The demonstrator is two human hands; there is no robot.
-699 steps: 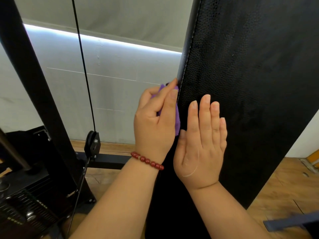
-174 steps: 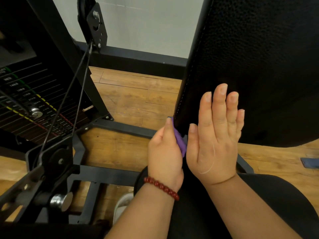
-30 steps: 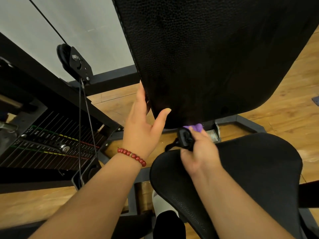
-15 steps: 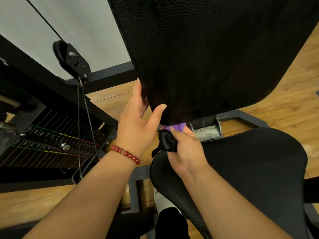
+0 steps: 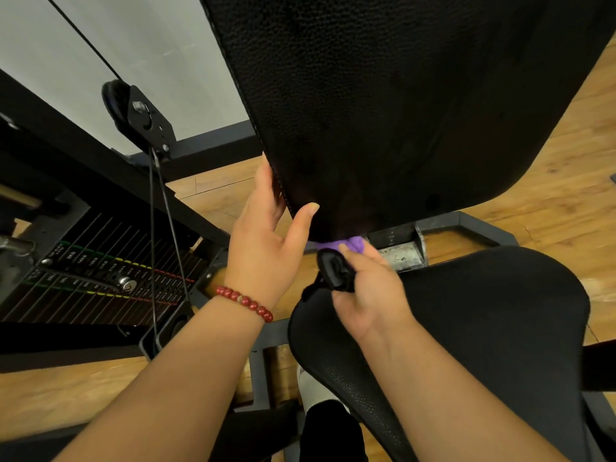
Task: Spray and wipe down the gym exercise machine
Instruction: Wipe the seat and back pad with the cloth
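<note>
The back pad (image 5: 400, 111) fills the top of the view, a broad slab of black pebbled leatherette with a stitched seam down its left edge and a rounded lower corner. The left hand (image 5: 263, 248) grips that lower left edge, its thumb pressed on the grained front face and its fingers wrapped out of sight behind the seam; a bracelet (image 5: 245, 303) of round, glossy red beads circles the wrist. Just below the pad's bottom edge the right hand (image 5: 370, 291) has its fingers curled round a bunched purple cloth (image 5: 355, 243) - soft and crumpled, its top touching the underside of the pad. A smooth, rounded black knob (image 5: 335, 273) sits against the same fingers; whether they also hold it cannot be told. Under the right forearm lies the seat (image 5: 483, 321), black and finely dimpled, curved like a saddle. Between seat and pad shows a scuffed grey metal bracket (image 5: 401, 255). To the left stands the weight stack (image 5: 93, 275) - flat dark plates with green, yellow and red marks - with a thin cable (image 5: 161, 208) dropping from a black pulley (image 5: 140, 115). The floor (image 5: 550, 195) is warm, varnished wood planks.
</note>
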